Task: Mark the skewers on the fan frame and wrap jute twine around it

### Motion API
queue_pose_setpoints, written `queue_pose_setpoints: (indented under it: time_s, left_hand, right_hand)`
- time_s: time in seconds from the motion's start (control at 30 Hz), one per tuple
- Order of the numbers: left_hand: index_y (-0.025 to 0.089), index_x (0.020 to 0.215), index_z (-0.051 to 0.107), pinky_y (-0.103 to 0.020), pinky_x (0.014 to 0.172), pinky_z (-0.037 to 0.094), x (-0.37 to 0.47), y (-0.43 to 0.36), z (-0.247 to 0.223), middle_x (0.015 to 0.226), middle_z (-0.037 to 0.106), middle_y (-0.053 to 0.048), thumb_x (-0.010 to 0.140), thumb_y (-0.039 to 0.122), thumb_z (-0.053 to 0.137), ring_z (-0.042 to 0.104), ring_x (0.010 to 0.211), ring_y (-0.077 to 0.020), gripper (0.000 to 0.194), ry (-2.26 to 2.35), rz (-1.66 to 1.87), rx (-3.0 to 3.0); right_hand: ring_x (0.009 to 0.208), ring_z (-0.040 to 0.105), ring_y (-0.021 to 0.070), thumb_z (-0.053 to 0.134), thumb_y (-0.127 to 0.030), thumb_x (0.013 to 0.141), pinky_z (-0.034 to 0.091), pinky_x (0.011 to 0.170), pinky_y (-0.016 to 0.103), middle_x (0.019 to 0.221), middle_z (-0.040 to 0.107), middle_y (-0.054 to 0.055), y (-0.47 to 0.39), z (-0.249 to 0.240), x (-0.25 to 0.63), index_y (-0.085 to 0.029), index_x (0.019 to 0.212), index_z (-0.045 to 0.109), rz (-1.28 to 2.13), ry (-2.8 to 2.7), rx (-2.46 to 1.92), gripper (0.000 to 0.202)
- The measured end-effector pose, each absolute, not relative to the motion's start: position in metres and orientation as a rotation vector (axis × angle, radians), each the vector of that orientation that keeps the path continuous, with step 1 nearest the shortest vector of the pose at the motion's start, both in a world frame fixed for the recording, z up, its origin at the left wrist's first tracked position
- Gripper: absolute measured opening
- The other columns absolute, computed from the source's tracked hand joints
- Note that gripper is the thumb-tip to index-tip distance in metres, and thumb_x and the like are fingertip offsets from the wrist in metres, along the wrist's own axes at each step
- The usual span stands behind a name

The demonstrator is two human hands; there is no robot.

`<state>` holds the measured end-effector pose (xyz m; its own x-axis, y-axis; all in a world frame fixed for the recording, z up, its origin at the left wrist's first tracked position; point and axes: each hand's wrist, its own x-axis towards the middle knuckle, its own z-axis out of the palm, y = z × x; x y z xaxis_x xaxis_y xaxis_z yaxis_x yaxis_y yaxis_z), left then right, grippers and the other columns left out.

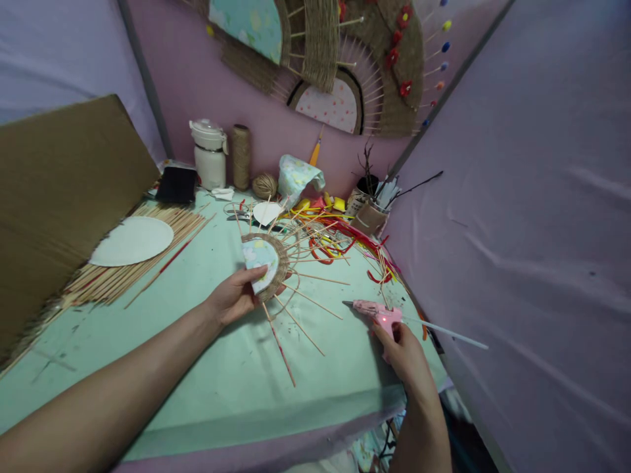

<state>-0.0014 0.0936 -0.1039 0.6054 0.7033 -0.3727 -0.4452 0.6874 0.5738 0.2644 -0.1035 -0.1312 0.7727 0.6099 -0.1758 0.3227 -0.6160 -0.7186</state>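
Centre of frame: left hand (235, 295) closed in a pinch on a half-round piece (259, 255), thumb flat on its pale flowered face, the other fingers mostly hidden beneath. A brown twine band (282, 253) runs around the curved edge. Thin sticks (314, 303) fan out from it toward the upper centre, right and lower centre; the lowest bears red streaks. The piece is held over the pale green tabletop (197, 374); whether any stick tip touches the cloth, cannot tell.

Right of centre, lower half: right hand (405, 351) wrapped around the handle of a pink glue gun (377, 310), a small light glowing on its body. Nozzle points left, toward the sticks, apart from them. A translucent glue stick (458, 335) juts from the rear, toward the right of the frame. Trigger finger position not clear.

Left side: brown board (69, 190) leaning in; beside it, a white oval (133, 242) lying on a spread of loose sticks (111, 286).

Upper centre, back of table: white lidded jar (210, 161), twine spool (241, 157), twine ball (265, 186), crumpled flowered fabric (298, 176). Right of these, tangled red and yellow strands, near a container holding pale sticks.
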Motion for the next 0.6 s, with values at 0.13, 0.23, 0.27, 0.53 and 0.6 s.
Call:
queue_pose_setpoints:
  time_s: [0.13, 0.23, 0.27, 0.53, 0.6]
  left_hand:
    - [0.009, 0.114, 0.062, -0.038, 0.074, 0.061, -0.001, 0.094, -0.107, 0.1, 0.073, -0.015, 0.08, 0.004, 0.057, 0.072, 0.086, -0.0254, 0.034, 0.595, 0.678, 0.5]
    - [0.009, 0.109, 0.064, -0.036, 0.075, 0.061, -0.001, 0.093, -0.109, 0.101, 0.073, -0.016, 0.079, 0.006, 0.06, 0.071, 0.089, -0.0259, 0.03, 0.58, 0.668, 0.538]
    - [0.009, 0.107, 0.064, -0.036, 0.074, 0.061, -0.001, 0.093, -0.11, 0.1, 0.073, -0.016, 0.079, 0.006, 0.06, 0.071, 0.089, -0.0259, 0.029, 0.584, 0.669, 0.549]
    - [0.011, 0.101, 0.064, -0.038, 0.075, 0.061, 0.003, 0.085, -0.108, 0.097, 0.073, -0.014, 0.075, 0.007, 0.067, 0.071, 0.082, -0.0236, 0.027, 0.608, 0.685, 0.634]
    - [0.011, 0.099, 0.065, -0.037, 0.075, 0.061, 0.004, 0.083, -0.109, 0.096, 0.074, -0.014, 0.075, 0.007, 0.067, 0.071, 0.081, -0.0226, 0.025, 0.609, 0.681, 0.652]
  right_hand:
    - [0.057, 0.058, 0.0185, 0.066, -0.05, 0.069, 0.044, 0.048, 0.028, 0.075, 0.068, 0.006, -0.102, -0.121, 0.251, -0.019, 0.081, 0.06, 0.627, -0.603, -1.983, 0.034]
    - [0.064, 0.061, 0.0183, 0.071, -0.045, 0.069, 0.046, 0.053, 0.028, 0.089, 0.07, 0.008, -0.104, -0.112, 0.24, -0.019, 0.088, 0.063, 0.685, -0.602, -1.711, 0.034]
    - [0.064, 0.06, 0.0173, 0.072, -0.043, 0.069, 0.045, 0.052, 0.028, 0.091, 0.07, 0.007, -0.106, -0.109, 0.236, -0.019, 0.09, 0.064, 0.683, -0.618, -1.642, 0.033]
    - [0.051, 0.047, 0.0131, 0.071, -0.042, 0.075, 0.034, 0.044, 0.026, 0.064, 0.061, 0.003, -0.12, -0.092, 0.206, -0.019, 0.09, 0.07, 0.631, -0.764, -1.583, 0.027]
    - [0.052, 0.048, 0.0149, 0.07, -0.048, 0.074, 0.036, 0.045, 0.027, 0.061, 0.059, 0.003, -0.117, -0.09, 0.197, -0.02, 0.086, 0.07, 0.631, -0.798, -1.642, 0.031]
